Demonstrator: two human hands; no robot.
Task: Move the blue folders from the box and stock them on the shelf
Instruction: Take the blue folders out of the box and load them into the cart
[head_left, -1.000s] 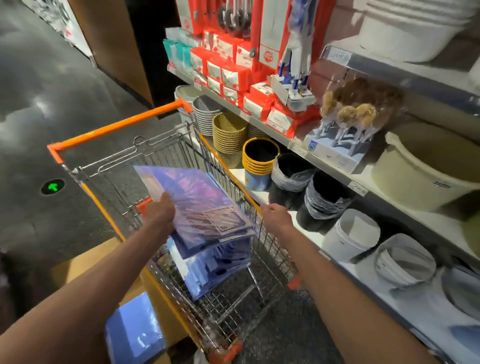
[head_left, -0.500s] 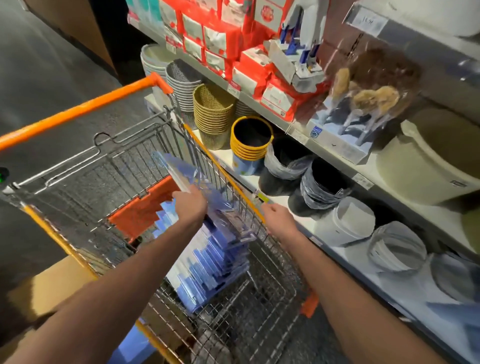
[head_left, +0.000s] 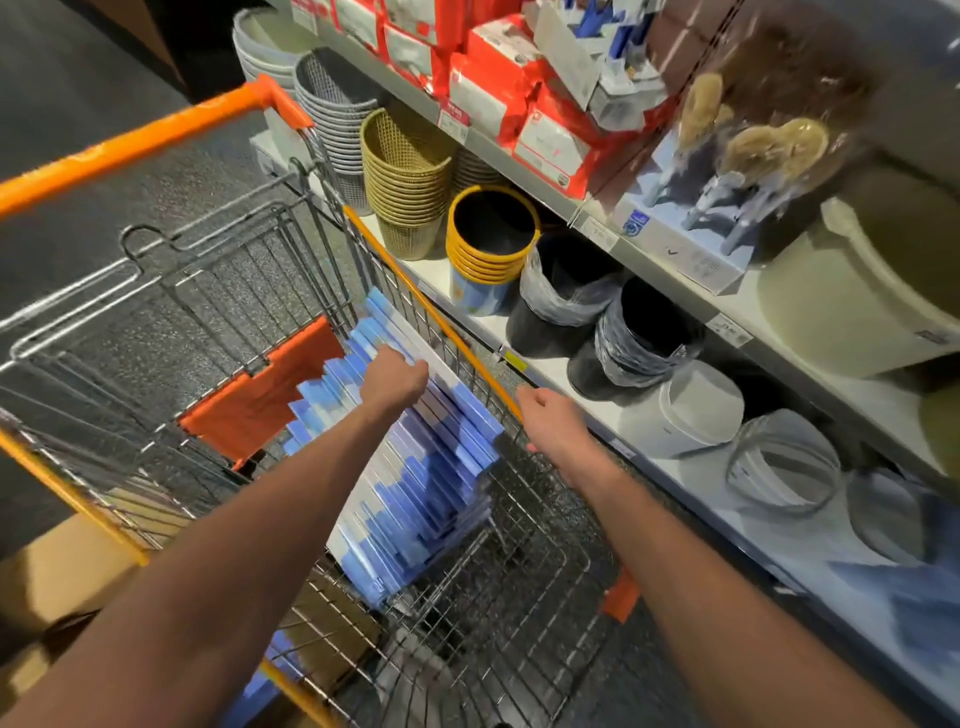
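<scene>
A cardboard box (head_left: 62, 577) sits on the floor, low and far left of the left hand, outside the cart (head_left: 218, 291). The cart's orange handle (head_left: 130, 140) runs across above and left of that hand. An orange flap (head_left: 270, 395) hangs inside the wire basket, just left of the hand.

The left hand (head_left: 395, 376) reaches down into the cart, its fingers curled over the upper edges of the blue folders (head_left: 415, 467). It grips the top of the pack. The folders stand on edge in a tilted, stepped row, leaning against the cart's right wall. They run from just beyond the knuckles down under the wrist to the cart floor. None of them is on the shelf. Below the forearm, through the wire at the cart's near corner, there is another blue patch too blurred to identify.

Just right of the folders, the right hand (head_left: 550, 423) sits at the cart's right rim. Its fingers are curled round the end of the orange rim strip, holding the cart.

Beyond and right of that hand is the shelf (head_left: 670, 480). On its lower board stand stacked grey baskets (head_left: 337, 109), gold baskets (head_left: 405, 182) and yellow-rimmed bins (head_left: 491, 244). Black bins (head_left: 566, 296) follow, then white bins (head_left: 696, 410) nearest the right wrist. On the board above lie red packs (head_left: 519, 88) and, further right, a beige tub (head_left: 857, 291).
</scene>
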